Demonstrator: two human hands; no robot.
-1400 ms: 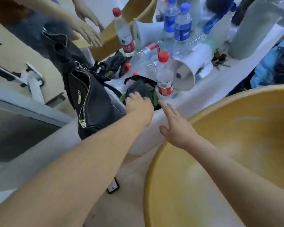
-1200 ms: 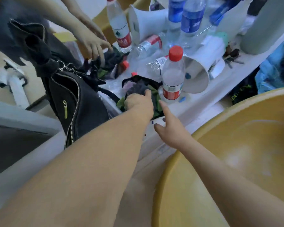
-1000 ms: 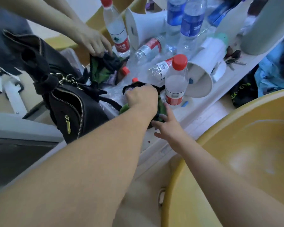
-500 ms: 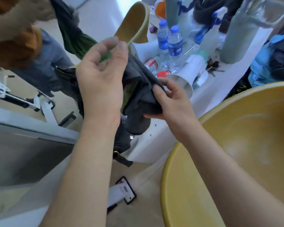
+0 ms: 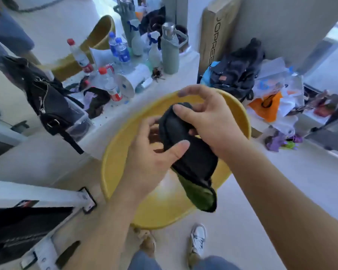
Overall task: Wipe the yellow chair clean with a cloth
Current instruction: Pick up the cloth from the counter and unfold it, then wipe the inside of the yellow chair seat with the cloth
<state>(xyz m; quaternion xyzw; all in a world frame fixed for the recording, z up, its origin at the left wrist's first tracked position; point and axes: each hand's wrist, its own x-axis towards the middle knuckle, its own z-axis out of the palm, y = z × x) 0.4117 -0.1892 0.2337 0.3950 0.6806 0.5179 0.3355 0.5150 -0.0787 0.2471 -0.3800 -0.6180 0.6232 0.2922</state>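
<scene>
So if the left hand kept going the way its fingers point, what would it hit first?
The crumpled dark grey cloth with green underside in the left hand's own grip; just behind it, probably the right hand, though depth is unclear.

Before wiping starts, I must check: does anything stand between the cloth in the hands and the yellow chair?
Nothing visible does. The left hand and right hand grip the cloth over the yellow chair; the seat under it lies uncovered.

Prob. a shared work/storage rm: white ledge (image 5: 113,114) far left is holding water bottles (image 5: 123,53), spray bottles (image 5: 154,53), a megaphone (image 5: 133,79) & a black bag (image 5: 51,100); a backpack (image 5: 236,69) & plastic bags (image 5: 271,90) are piling up far right by a tall cardboard box (image 5: 217,32).
</scene>
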